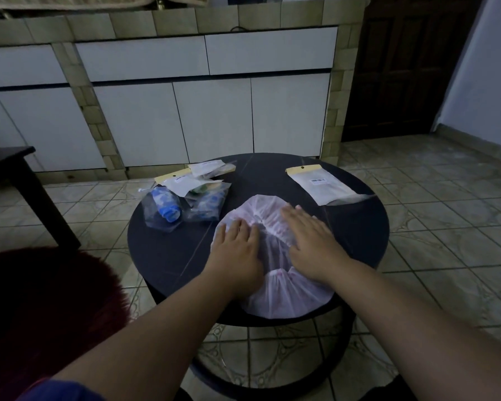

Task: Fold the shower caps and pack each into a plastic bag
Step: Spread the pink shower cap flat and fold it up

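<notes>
Packed clear bags with blue caps (pixel 168 208) far left on round dark table (pixel 162 256). Left hand (pixel 237 250), right hand (pixel 313 241) flat, fingers straight, pressing translucent white-pink shower cap (pixel 275 296) at near centre. Cap lies under both palms, long axis near-far. Empty yellow-topped plastic bag (pixel 321 183) far right, nearer right hand.

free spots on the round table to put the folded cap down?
Bare top lies at the left edge of the table, between the left hand and the rim, and at the right edge, below the empty bag. A narrower strip runs between that bag and the packed bags. The shower cap under both hands, right hand included, fills the near middle.
</notes>
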